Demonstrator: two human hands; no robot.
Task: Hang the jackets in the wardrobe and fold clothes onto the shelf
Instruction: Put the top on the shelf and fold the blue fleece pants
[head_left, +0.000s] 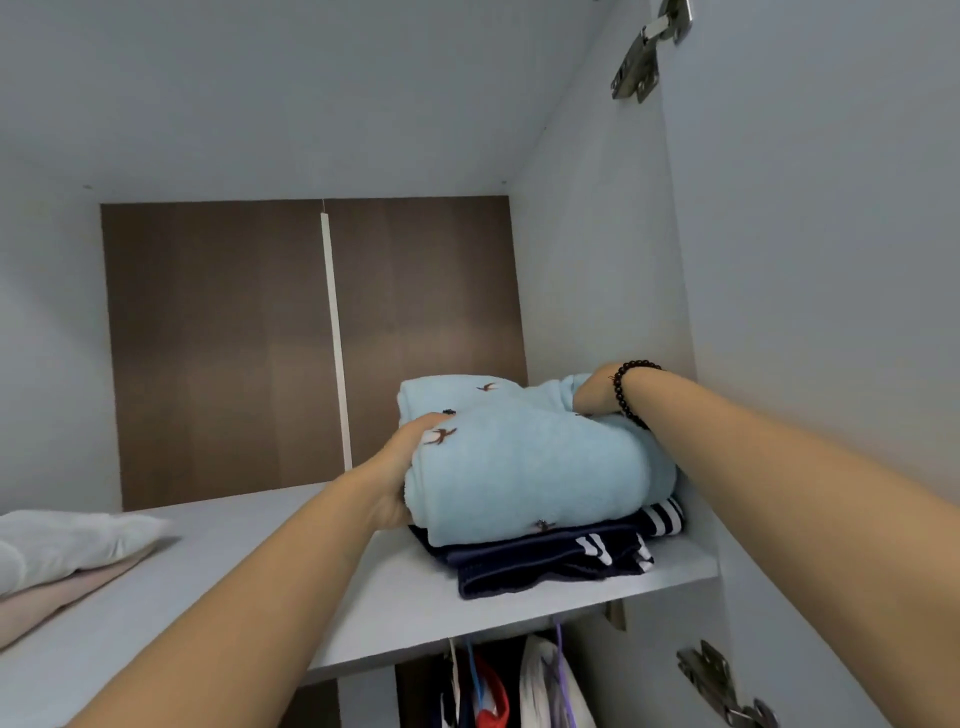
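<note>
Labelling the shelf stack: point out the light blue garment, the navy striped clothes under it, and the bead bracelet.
light blue garment (540, 467), head view, front face of fold.
navy striped clothes (535, 564), head view, dark front edge.
bead bracelet (623, 389), head view, beads on wrist.

Pale grey wardrobe shelf (218, 587) runs across the lower frame. Folded navy striped clothes (550, 561) sit directly on it at lower right, white and pink folded stuff (67, 551) at far left.
</note>
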